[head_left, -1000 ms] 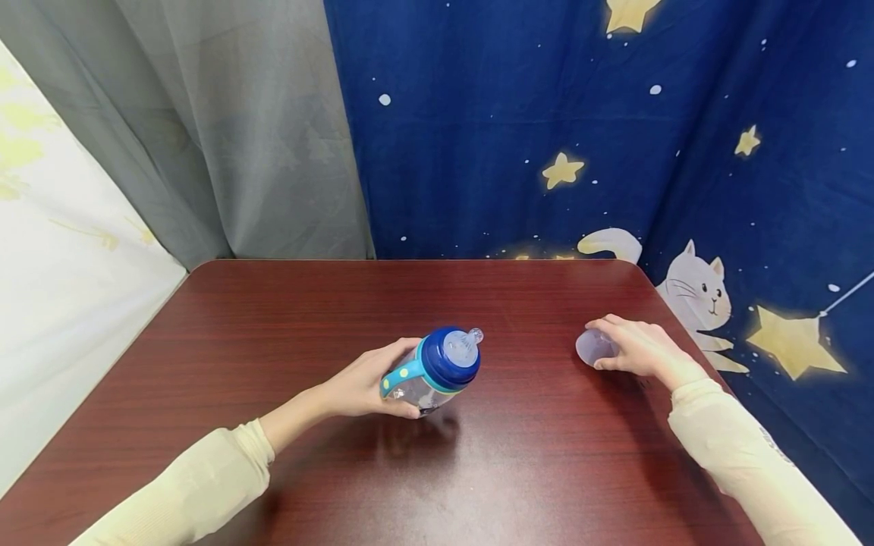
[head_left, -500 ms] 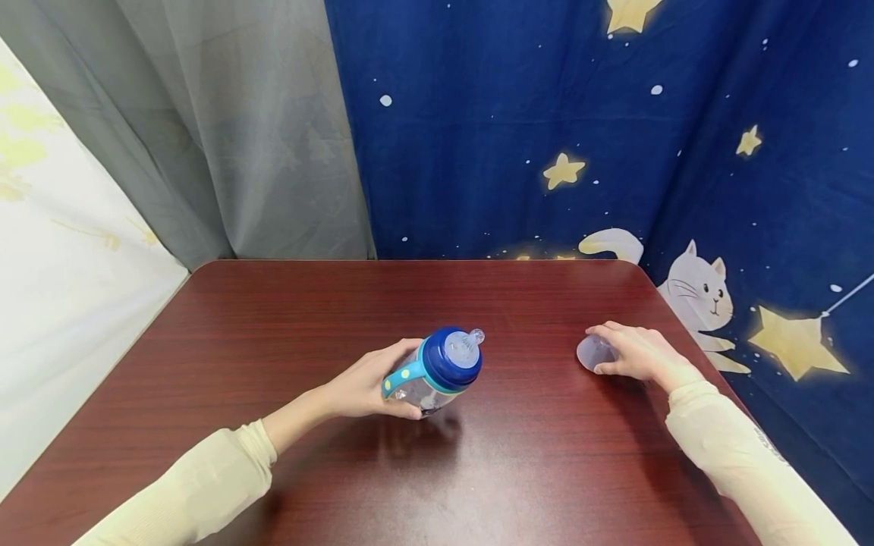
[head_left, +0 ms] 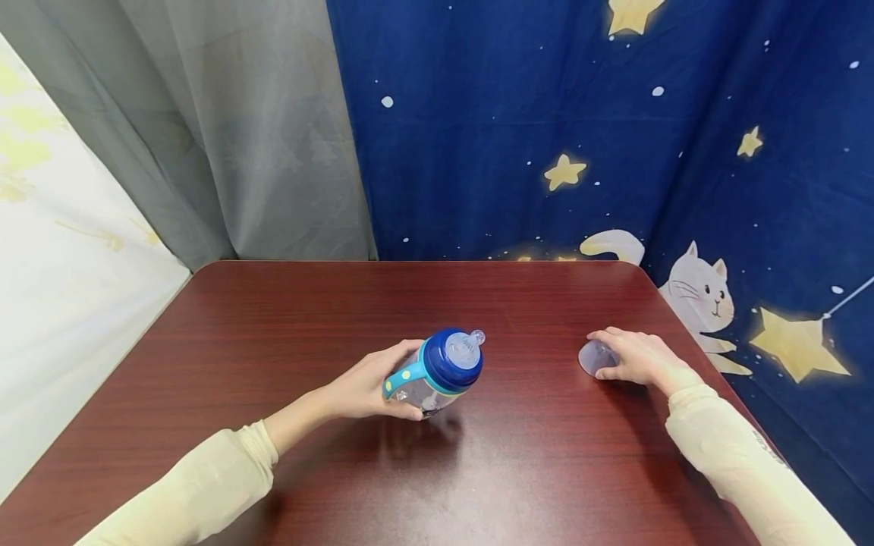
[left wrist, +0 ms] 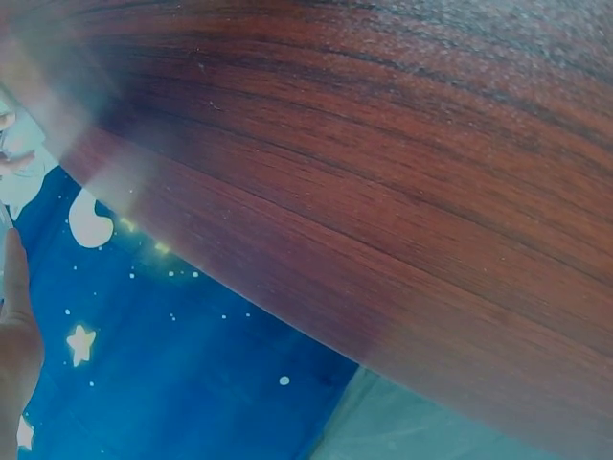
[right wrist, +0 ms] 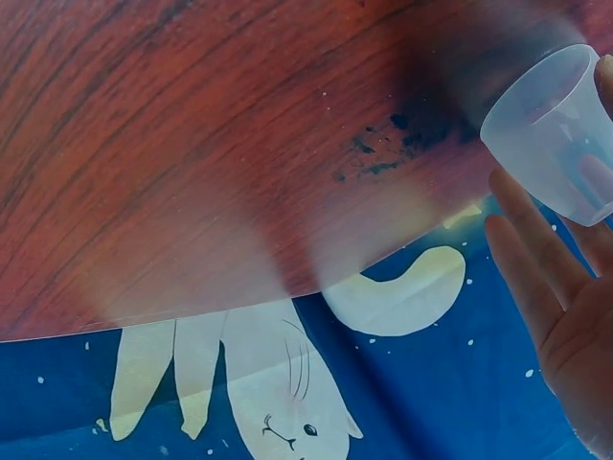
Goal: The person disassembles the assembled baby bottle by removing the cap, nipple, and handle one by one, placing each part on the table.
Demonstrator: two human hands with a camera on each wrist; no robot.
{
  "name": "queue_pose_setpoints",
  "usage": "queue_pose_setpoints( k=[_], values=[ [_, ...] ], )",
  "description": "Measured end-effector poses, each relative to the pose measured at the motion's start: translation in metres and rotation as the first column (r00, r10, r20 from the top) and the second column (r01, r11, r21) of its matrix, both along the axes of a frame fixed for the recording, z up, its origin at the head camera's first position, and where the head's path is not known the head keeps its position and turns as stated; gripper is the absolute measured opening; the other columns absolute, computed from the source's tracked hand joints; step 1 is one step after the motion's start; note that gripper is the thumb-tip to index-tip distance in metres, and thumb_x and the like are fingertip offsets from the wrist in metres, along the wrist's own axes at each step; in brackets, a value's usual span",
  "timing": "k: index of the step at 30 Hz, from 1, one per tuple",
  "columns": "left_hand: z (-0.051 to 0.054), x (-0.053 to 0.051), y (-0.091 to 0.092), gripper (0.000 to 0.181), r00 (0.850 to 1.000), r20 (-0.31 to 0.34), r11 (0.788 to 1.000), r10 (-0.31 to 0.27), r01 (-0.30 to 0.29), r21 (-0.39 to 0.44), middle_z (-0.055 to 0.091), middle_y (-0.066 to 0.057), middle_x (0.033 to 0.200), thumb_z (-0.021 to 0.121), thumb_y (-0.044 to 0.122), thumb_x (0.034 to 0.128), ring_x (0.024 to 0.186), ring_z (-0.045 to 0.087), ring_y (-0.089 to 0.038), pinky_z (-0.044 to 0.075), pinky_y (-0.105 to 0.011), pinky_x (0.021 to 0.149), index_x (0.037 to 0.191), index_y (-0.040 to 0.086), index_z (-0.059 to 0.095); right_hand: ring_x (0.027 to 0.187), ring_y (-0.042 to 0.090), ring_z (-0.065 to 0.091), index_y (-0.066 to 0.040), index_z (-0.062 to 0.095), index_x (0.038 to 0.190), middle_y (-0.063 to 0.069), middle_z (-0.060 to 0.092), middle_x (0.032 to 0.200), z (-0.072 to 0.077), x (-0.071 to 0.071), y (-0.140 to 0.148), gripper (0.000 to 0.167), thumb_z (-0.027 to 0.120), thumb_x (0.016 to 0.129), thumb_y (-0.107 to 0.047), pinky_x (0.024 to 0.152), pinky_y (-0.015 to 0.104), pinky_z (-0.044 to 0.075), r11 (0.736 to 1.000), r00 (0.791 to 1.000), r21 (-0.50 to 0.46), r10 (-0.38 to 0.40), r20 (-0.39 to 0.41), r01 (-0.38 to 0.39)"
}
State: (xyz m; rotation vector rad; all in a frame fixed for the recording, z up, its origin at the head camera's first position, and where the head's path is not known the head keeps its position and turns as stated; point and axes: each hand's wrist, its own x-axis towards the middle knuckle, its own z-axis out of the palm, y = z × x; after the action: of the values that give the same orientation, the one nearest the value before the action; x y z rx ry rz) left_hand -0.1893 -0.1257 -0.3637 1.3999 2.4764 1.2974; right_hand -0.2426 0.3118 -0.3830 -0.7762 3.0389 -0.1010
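In the head view, my left hand (head_left: 365,387) grips a clear baby bottle (head_left: 452,362) with a dark blue collar, a turquoise dotted handle and a clear nipple. The bottle leans to the right over the table. My right hand (head_left: 642,358) holds a translucent cup-shaped bottle cap (head_left: 595,360) between thumb and fingers, off to the right. The right wrist view has this cap (right wrist: 541,134) at its right edge, its wide opening facing the camera's side. Only part of the left hand (left wrist: 17,350) shows at the left edge of the left wrist view.
A dark red wooden table (head_left: 307,311) with rounded far corners lies under both hands. Behind it hang a grey curtain (head_left: 280,152) and a blue curtain (head_left: 478,152) with stars and a cat. White cloth (head_left: 68,250) hangs at the left.
My right hand has come down slightly toward me with the cap. My left hand and the bottle hold nearly still.
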Motion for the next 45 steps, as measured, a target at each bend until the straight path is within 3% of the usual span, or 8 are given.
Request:
queue_pose_setpoints(
  k=[13, 22, 25, 31, 36, 45],
  values=[
    [-0.001, 0.000, 0.001, 0.079, 1.000, 0.000, 1.000, 0.001, -0.001, -0.004, 0.050, 0.007, 0.116, 0.077, 0.034, 0.0659, 0.098, 0.051, -0.010, 0.044, -0.031, 0.079, 0.130, 0.019, 0.034, 0.083, 0.025, 0.054, -0.006, 0.051, 0.119, 0.013, 0.054, 0.108, -0.004, -0.001, 0.001, 0.061, 0.072, 0.069, -0.034, 0.070, 0.049, 0.042, 1.000, 1.000, 0.004, -0.013, 0.016, 0.013],
    [0.026, 0.017, 0.007, 0.076, 0.999, -0.026, 0.999, -0.028, 0.028, 0.025, 0.052, -0.005, 0.112, 0.080, 0.012, 0.0634, 0.095, 0.052, -0.015, 0.045, -0.033, 0.077, 0.125, 0.001, 0.037, 0.087, 0.029, 0.054, -0.005, 0.048, 0.122, 0.016, 0.052, 0.110, 0.000, 0.000, 0.000, 0.066, 0.071, 0.070, -0.038, 0.071, 0.052, 0.041, 0.999, 0.999, -0.001, -0.033, 0.032, 0.033],
    [0.029, 0.019, 0.008, 0.075, 1.000, -0.012, 1.000, -0.018, 0.018, 0.012, 0.052, -0.004, 0.112, 0.080, 0.011, 0.0632, 0.095, 0.052, -0.014, 0.045, -0.032, 0.078, 0.124, 0.000, 0.037, 0.088, 0.030, 0.054, -0.006, 0.048, 0.122, 0.017, 0.051, 0.112, 0.003, 0.001, 0.000, 0.067, 0.070, 0.070, -0.041, 0.070, 0.053, 0.041, 0.999, 0.998, -0.008, -0.050, 0.025, 0.051],
    [0.028, 0.020, 0.008, 0.075, 1.000, 0.004, 1.000, -0.011, 0.011, 0.012, 0.052, -0.002, 0.112, 0.080, 0.012, 0.0634, 0.095, 0.052, -0.013, 0.045, -0.032, 0.078, 0.125, 0.001, 0.037, 0.096, 0.033, 0.052, -0.007, 0.047, 0.124, 0.018, 0.049, 0.117, 0.014, 0.003, -0.002, 0.069, 0.064, 0.073, -0.050, 0.069, 0.055, 0.040, 0.998, 0.997, -0.023, -0.067, -0.026, 0.067],
    [0.029, 0.022, 0.009, 0.074, 1.000, 0.004, 1.000, -0.010, 0.010, 0.012, 0.052, -0.001, 0.112, 0.079, 0.012, 0.0640, 0.095, 0.052, -0.012, 0.045, -0.032, 0.078, 0.124, 0.002, 0.038, 0.097, 0.031, 0.053, -0.008, 0.048, 0.123, 0.016, 0.051, 0.116, 0.028, 0.004, -0.009, 0.062, 0.063, 0.076, -0.045, 0.070, 0.054, 0.041, 0.997, 0.992, -0.068, -0.056, -0.112, 0.048],
    [0.029, 0.021, 0.010, 0.075, 1.000, -0.013, 1.000, -0.016, 0.016, 0.016, 0.053, -0.002, 0.111, 0.080, 0.012, 0.0631, 0.095, 0.052, -0.013, 0.045, -0.032, 0.078, 0.124, 0.001, 0.038, 0.100, 0.027, 0.053, -0.010, 0.054, 0.119, 0.012, 0.056, 0.112, 0.055, 0.009, -0.032, 0.049, 0.062, 0.080, -0.038, 0.072, 0.048, 0.043, 0.986, 0.952, -0.160, -0.013, -0.305, -0.038]
  ],
)
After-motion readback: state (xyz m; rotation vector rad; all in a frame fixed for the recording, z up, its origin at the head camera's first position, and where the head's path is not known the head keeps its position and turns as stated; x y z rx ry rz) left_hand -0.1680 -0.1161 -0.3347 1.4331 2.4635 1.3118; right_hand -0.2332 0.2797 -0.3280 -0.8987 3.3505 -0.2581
